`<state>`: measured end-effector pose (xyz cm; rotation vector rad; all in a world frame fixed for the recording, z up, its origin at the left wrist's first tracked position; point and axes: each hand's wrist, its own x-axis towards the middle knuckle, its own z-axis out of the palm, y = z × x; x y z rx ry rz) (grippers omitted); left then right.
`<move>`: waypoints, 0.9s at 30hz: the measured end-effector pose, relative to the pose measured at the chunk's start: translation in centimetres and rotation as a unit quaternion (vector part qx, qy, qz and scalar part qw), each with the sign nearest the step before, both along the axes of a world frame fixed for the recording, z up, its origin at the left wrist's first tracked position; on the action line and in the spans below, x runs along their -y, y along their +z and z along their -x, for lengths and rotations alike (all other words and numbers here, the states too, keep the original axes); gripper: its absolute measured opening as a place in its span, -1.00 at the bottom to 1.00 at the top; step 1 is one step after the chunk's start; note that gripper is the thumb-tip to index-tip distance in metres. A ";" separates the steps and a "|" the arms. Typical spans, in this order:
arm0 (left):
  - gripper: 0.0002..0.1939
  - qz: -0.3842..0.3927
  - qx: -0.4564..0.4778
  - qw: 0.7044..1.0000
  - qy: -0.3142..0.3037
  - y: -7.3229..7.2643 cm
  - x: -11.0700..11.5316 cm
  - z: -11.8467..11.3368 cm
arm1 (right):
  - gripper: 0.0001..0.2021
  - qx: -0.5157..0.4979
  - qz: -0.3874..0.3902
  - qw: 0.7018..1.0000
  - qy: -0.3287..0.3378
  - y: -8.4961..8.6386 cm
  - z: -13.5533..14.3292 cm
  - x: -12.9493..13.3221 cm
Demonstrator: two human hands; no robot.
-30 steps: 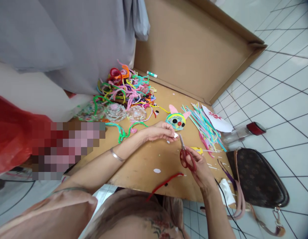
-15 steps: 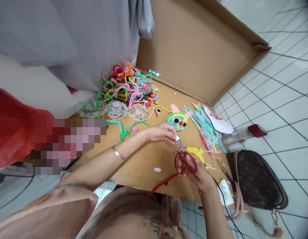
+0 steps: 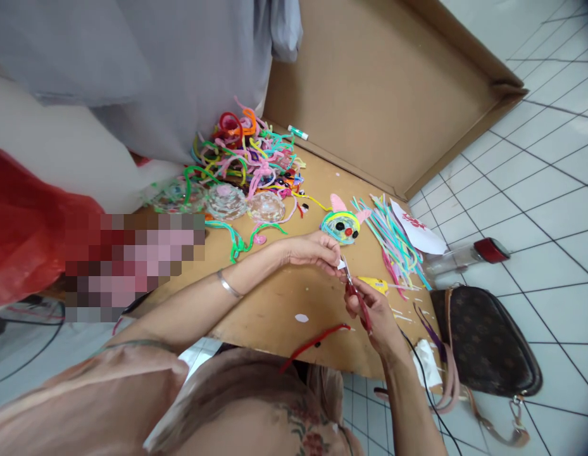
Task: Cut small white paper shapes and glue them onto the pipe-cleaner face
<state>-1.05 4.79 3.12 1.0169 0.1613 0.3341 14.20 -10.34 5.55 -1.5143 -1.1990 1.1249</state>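
Note:
Pinched in the fingers of my left hand (image 3: 319, 251) is a small piece of white paper (image 3: 341, 265). My right hand (image 3: 373, 311) grips red-handled scissors (image 3: 354, 292), seen edge-on, with their blades at the paper. Just beyond my left hand lies a round pipe-cleaner animal face (image 3: 340, 226) with pink ears, black eyes and a red nose. A yellow glue gun (image 3: 373, 284) is partly hidden behind my right hand. On the table nearer me are a white paper oval (image 3: 301, 318) and a red pipe cleaner (image 3: 315, 345).
A tangled heap of coloured pipe cleaners (image 3: 249, 158) fills the table's back left. Straight pipe cleaners (image 3: 393, 237) lie at the right, near a bottle (image 3: 469, 253) and a brown handbag (image 3: 488, 339). A cardboard panel (image 3: 379, 82) stands behind, with a glue stick (image 3: 298, 132) by it.
My right hand has turned the scissors from flat-on to edge-on, with the blades now against the white paper. My left hand still pinches the paper in about the same place.

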 end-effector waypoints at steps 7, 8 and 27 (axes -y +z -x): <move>-0.81 -0.003 -0.008 1.000 0.008 -0.3 -0.1 0.0 | -0.60 0.003 -0.005 1.000 -0.019 -0.2 -0.2 0.0; -0.81 -0.003 -0.007 1.000 0.007 -0.3 -0.1 0.0 | -0.61 0.002 -0.007 1.000 -0.017 -0.2 -0.2 0.1; -0.79 0.045 0.001 0.998 0.032 -0.1 -0.3 -0.2 | -0.54 -0.005 0.017 1.000 0.012 -0.5 -1.6 1.2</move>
